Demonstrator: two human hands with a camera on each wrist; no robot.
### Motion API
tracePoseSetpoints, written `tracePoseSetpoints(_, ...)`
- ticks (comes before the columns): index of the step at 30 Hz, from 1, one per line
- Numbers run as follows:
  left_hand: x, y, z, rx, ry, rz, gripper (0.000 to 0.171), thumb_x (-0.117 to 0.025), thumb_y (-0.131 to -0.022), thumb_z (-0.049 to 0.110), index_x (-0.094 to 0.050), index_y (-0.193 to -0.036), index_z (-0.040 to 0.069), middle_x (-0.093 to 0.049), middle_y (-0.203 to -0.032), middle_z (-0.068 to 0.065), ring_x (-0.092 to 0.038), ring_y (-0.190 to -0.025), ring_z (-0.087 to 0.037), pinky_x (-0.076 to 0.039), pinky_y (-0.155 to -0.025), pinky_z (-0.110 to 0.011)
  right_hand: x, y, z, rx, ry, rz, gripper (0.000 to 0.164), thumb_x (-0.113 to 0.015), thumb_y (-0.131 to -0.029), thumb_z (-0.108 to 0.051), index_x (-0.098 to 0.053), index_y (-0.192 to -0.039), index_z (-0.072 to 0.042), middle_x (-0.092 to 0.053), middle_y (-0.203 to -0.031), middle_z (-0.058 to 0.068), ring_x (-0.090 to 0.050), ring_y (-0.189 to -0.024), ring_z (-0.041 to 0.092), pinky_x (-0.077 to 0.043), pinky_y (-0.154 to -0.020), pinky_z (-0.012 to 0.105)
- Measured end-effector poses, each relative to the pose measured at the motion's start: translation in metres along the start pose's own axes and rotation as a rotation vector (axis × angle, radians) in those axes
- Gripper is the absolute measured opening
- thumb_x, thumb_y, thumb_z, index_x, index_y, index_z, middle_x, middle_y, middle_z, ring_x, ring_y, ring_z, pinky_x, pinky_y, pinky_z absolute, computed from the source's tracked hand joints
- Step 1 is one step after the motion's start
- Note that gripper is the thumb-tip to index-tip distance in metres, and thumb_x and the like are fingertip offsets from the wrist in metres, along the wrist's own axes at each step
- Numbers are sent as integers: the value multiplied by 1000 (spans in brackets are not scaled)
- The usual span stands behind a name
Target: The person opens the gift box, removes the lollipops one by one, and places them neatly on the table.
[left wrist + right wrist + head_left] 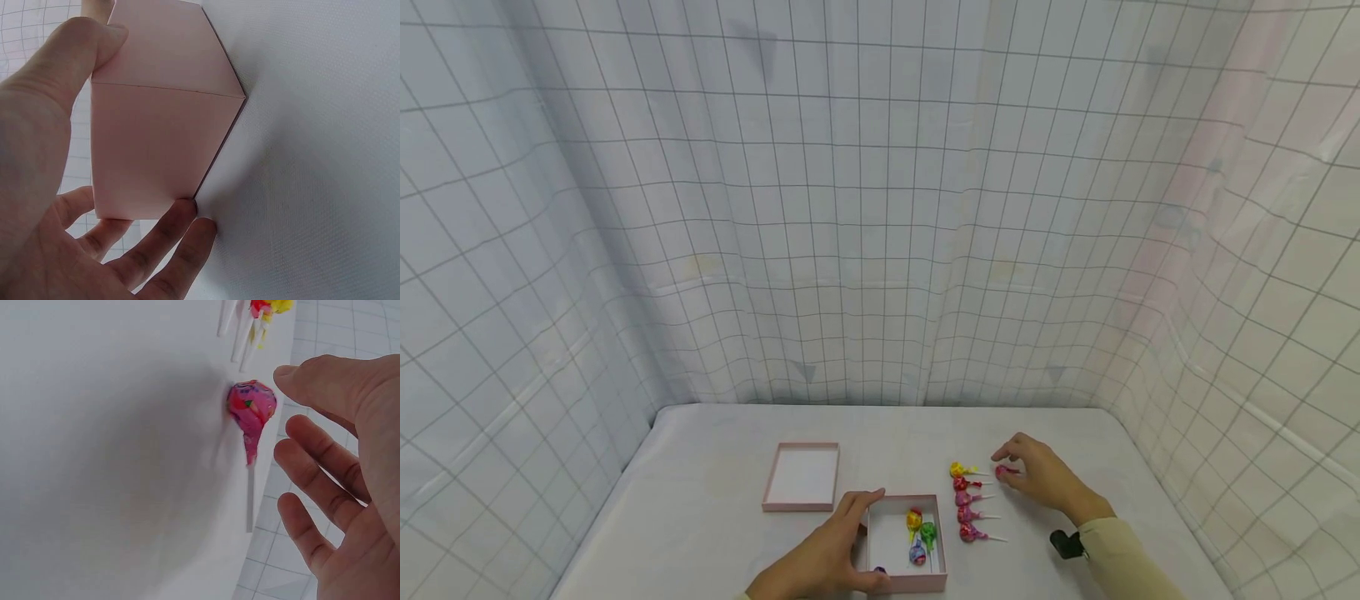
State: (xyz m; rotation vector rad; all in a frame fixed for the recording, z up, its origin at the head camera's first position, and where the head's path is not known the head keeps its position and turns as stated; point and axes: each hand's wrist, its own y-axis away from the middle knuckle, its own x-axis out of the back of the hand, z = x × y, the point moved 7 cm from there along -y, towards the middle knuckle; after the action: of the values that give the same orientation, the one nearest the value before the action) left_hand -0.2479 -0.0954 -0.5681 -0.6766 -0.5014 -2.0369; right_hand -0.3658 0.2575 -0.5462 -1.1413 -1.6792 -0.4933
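Observation:
My left hand grips the left side of a shallow pink box, its thumb at the near side and fingers at the far side. In the left wrist view the thumb presses one face of the box. Inside lie a yellow-and-red lollipop, a green lollipop, a blue-purple lollipop and a dark one partly hidden at the near left corner. My right hand hovers by a single pink lollipop lying on the table; its thumb and loosely bent fingers stand apart from the candy.
Left of centre lies the box lid, white inside with pink edges. Between box and right hand runs a column of lollipops, a yellow one at the far end and a pink one nearest. Gridded white curtains enclose the white table.

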Motion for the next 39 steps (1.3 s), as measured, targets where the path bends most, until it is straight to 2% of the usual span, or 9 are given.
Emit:
tracePoseSetpoints(7, -1, -1, -1, 11, -6, -2, 119, -104, -89, 41, -33, -181, 17, -44, -172, -13, -67, -130, -25, -64, -115, -47, 6, -4, -18, 40, 31, 17, 19, -91, -102, -9, -86, -120, -12, -76, -118, 0, -77, -110, 27, -70, -100, 48)
tracePoseSetpoints(12, 0, 2, 2, -13, -5, 1, 117, -103, -90, 41, -33, -181, 15, -46, -170, -15, -67, -129, -24, -65, -111, -38, 10, -5, -30, 81, 59, 42, 21, -91, -101, -8, -85, -121, -13, -76, -120, -1, -79, -112, 28, -70, -99, 47)
tracePoseSetpoints(16, 1, 4, 5, -34, 3, 1, 116, -101, -92, 41, -33, -181, 12, -46, -169, -17, -67, -129, -24, -64, -108, -35, 13, -4, -42, 111, 94, 67, 23, -92, -100, -8, -85, -120, -16, -77, -122, -2, -80, -114, 27, -67, -100, 53)
tracePoseSetpoints(21, 1, 3, 5, -21, -12, 2, 117, -102, -91, 43, -33, -181, 14, -46, -170, -15, -67, -129, -23, -65, -112, -42, 17, -5, -59, 142, 138, 89, 25, -94, -99, -11, -85, -119, -23, -77, -123, -4, -77, -113, 22, -64, -99, 56)
tracePoseSetpoints(29, 1, 1, 5, -11, -33, 2, 119, -102, -91, 45, -32, -181, 13, -47, -168, -14, -67, -127, -23, -64, -112, -45, 22, -6, -87, 252, 156, 129, 25, -96, -96, -11, -86, -117, -20, -78, -121, -2, -76, -104, 17, -67, -96, 48)
tracePoseSetpoints(34, 1, 1, 4, 13, -23, 0, 120, -103, -90, 45, -32, -182, 16, -45, -171, -15, -67, -128, -25, -64, -112, -50, 23, -7, -103, 302, 158, 136, 26, -98, -95, -11, -86, -117, -18, -78, -120, -2, -77, -106, 18, -68, -95, 47)
tracePoseSetpoints(39, 2, 0, 3, 27, -24, -1, 120, -103, -90, 45, -32, -182, 16, -45, -171, -15, -67, -128, -25, -64, -112, -53, 20, -7, -112, 293, 190, 106, 27, -98, -96, -16, -86, -119, -22, -77, -122, -5, -75, -115, 17, -64, -98, 50)
